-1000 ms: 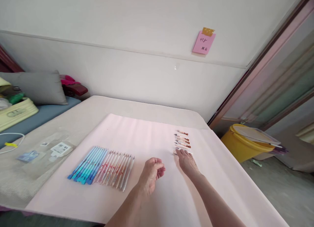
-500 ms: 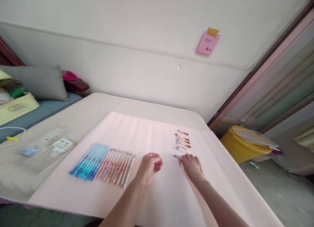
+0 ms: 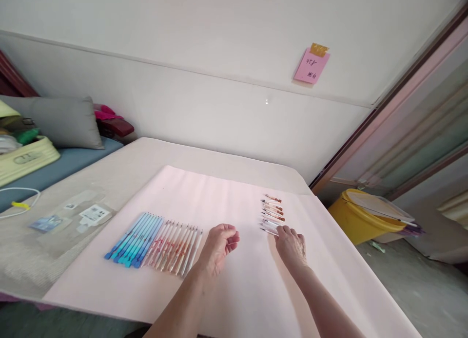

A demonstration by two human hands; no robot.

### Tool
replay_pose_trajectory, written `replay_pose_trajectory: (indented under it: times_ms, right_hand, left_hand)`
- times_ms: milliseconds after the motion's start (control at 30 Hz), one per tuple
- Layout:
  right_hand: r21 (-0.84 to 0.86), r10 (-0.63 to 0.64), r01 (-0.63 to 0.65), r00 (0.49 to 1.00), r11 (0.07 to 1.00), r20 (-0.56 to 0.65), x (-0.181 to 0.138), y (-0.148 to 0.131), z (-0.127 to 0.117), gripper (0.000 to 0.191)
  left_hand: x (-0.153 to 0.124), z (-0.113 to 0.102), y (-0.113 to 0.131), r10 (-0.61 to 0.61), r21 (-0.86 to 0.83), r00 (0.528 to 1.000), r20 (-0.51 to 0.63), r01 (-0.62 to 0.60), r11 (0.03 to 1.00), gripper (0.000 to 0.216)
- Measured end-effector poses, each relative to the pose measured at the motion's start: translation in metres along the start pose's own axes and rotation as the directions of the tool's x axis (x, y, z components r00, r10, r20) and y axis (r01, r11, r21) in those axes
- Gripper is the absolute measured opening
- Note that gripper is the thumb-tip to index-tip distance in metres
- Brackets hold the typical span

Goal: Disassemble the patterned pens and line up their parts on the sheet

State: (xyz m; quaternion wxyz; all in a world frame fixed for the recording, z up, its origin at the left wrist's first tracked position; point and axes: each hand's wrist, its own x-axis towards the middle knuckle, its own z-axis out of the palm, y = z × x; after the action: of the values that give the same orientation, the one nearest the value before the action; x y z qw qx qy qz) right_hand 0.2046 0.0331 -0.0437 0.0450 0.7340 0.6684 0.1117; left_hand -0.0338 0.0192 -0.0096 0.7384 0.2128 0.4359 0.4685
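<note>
One pink sheet (image 3: 237, 192) is covering the surface. On its left half, one long row of pens (image 3: 153, 243) is lying: roughly six blue pens (image 3: 133, 238) and about ten pale pens (image 3: 175, 245), packed too tightly for a sure count. On its right half, a short row (image 3: 272, 212) is showing about seven pens. Two hands, the left hand (image 3: 219, 243) and the right hand (image 3: 291, 245), are resting at its near middle. One pink note (image 3: 310, 65) is hanging beyond it, and one yellow bucket (image 3: 360, 218) is standing to its right.

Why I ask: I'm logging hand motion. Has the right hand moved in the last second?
Yes. Judged against the short pens, the right hand has shifted slightly right, from the nearest pen's left end to its right end.
</note>
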Motion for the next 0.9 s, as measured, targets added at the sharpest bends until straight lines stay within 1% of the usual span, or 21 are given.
replay_pose_trajectory:
  times_ms: [100, 200, 267, 367, 433, 467, 533, 633, 767, 833, 900]
  right_hand:
    - [0.029, 0.018, -0.019, 0.998, 0.999, 0.059, -0.014, -0.010, -0.011, 0.014]
    - [0.083, -0.052, 0.043, 0.992, 0.996, 0.115, -0.032, -0.031, -0.017, 0.013]
    - [0.127, -0.113, 0.096, 0.985, 0.987, 0.133, -0.045, -0.047, -0.018, 0.013]
    - [0.176, -0.213, 0.184, 0.963, 0.967, 0.166, -0.061, -0.065, -0.018, 0.015]
    - [0.189, -0.269, 0.235, 0.945, 0.954, 0.184, -0.066, -0.069, -0.019, 0.018]
    - [0.187, -0.278, 0.243, 0.942, 0.952, 0.191, -0.066, -0.067, -0.019, 0.020]
    - [0.175, -0.251, 0.218, 0.947, 0.960, 0.202, -0.062, -0.059, -0.019, 0.022]
    - [0.155, -0.176, 0.143, 0.959, 0.978, 0.223, -0.051, -0.038, -0.016, 0.025]
    - [0.131, -0.078, 0.052, 0.975, 0.990, 0.207, -0.036, -0.012, -0.009, 0.028]
    - [0.131, -0.062, 0.035, 0.976, 0.991, 0.208, -0.029, -0.004, -0.004, 0.026]
    - [0.140, -0.073, 0.043, 0.974, 0.989, 0.215, -0.023, 0.001, 0.000, 0.025]
  left_hand:
    - [0.003, -0.006, 0.008, 0.025, -0.042, 0.999, -0.032, -0.027, 0.999, 0.014]
    - [0.003, -0.016, 0.020, 0.071, -0.063, 0.995, -0.076, -0.076, 0.995, 0.015]
    - [0.002, -0.026, 0.029, 0.124, -0.053, 0.986, -0.110, -0.131, 0.990, 0.016]
    - [-0.001, -0.044, 0.042, 0.240, -0.012, 0.956, -0.171, -0.246, 0.969, 0.017]
    - [-0.002, -0.054, 0.049, 0.306, 0.027, 0.923, -0.231, -0.309, 0.951, 0.017]
    - [-0.002, -0.057, 0.052, 0.327, 0.049, 0.909, -0.259, -0.326, 0.944, 0.017]
    - [-0.001, -0.061, 0.055, 0.345, 0.082, 0.893, -0.290, -0.336, 0.938, 0.019]
    - [0.002, -0.062, 0.054, 0.332, 0.097, 0.908, -0.257, -0.317, 0.943, 0.020]
    - [0.002, -0.058, 0.048, 0.314, 0.108, 0.926, -0.210, -0.298, 0.949, 0.018]
    - [0.000, -0.056, 0.046, 0.309, 0.116, 0.930, -0.200, -0.290, 0.950, 0.016]
    - [-0.002, -0.055, 0.045, 0.299, 0.125, 0.935, -0.192, -0.279, 0.952, 0.015]
